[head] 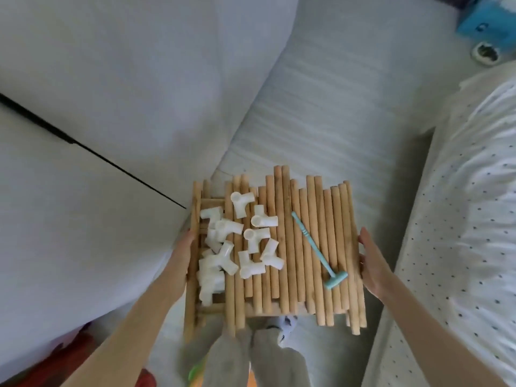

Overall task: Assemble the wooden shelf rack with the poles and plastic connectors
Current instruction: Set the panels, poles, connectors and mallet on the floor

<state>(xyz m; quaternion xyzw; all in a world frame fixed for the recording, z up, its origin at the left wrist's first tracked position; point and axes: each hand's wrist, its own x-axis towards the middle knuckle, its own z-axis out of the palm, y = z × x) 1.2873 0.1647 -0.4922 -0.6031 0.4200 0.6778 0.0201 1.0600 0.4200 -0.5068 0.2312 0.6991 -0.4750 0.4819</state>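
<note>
A stack of wooden slatted shelf panels (195, 297) is held level in front of me, carrying several loose wooden poles (310, 241) laid side by side. On its left half lie several white plastic connectors (237, 247) in a heap. A small teal plastic mallet (321, 252) rests across the poles on the right. My left hand (183, 255) grips the left edge of the stack. My right hand (371, 263) holds the right edge, its fingers under the outer poles.
Below the load are my grey trouser legs (231, 356) and socked feet on a pale ribbed mat (321, 129). A white bed (83, 135) lies to the left, a dotted duvet (460, 219) to the right. A blue box (485, 20) sits at the far right corner.
</note>
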